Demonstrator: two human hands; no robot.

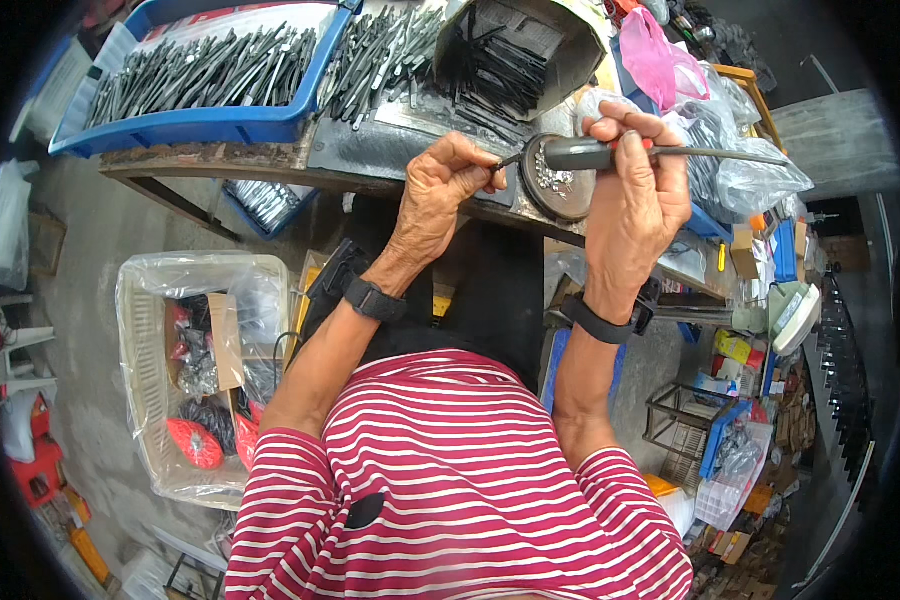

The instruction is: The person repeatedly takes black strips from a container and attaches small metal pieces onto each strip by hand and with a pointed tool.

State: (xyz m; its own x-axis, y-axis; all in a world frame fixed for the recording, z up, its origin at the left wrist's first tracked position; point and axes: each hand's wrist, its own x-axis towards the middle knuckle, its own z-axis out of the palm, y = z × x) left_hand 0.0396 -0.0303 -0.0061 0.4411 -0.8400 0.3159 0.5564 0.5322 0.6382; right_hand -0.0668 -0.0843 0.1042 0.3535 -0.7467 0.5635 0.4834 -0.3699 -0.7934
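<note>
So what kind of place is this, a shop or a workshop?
Most likely a small workshop for assembling or repairing metal parts. A blue tray is full of grey metal pieces, a round dish holds small screws, and the right hand grips a screwdriver.

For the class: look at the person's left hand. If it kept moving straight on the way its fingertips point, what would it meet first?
The left hand points right, pinching a small dark part. It would probably first meet the round dish of small metal pieces, just under the tool in the right hand. Depth is unclear.

Tray [200,125] left of round dish [560,185]
</note>
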